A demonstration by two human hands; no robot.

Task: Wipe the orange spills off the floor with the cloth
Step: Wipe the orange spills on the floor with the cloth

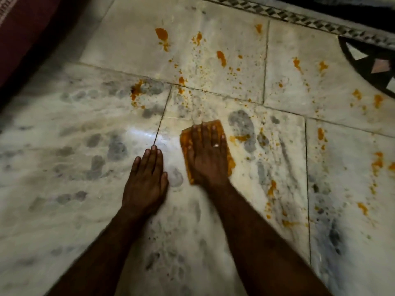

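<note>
- While the right hand (208,155) lay flat on the cloth (216,125), I logged its fingers as straight and slightly spread, pressing down rather than curling round the fabric. A flat palm loads the whole pad evenly against the floor (64,146).
- The cloth, folded to a small pad and stained orange, sat on a pale marble tile near mid-view. The hand covered most of it, leaving only its far edge and side margins visible.
- The left hand (146,178) rested just beside it, palm down on bare tile, fingers straight and together, holding nothing. I judged it a brace taking the person's weight during the forward lean.
- Orange spills (161,34) lay scattered beyond the cloth and to its right. The nearest smear (239,138) sat just beside the right hand's little finger.
- I judged the task partly done: tiles around the left hand read clean, while the far and right tiles read untreated.
- The next stroke, in my judgement, called for a push rightward or forward. A saturated pad could smear rather than lift, so refolding to a clean face might be needed.
- A dark red fabric (21,39) bordered the floor at far left.
</note>
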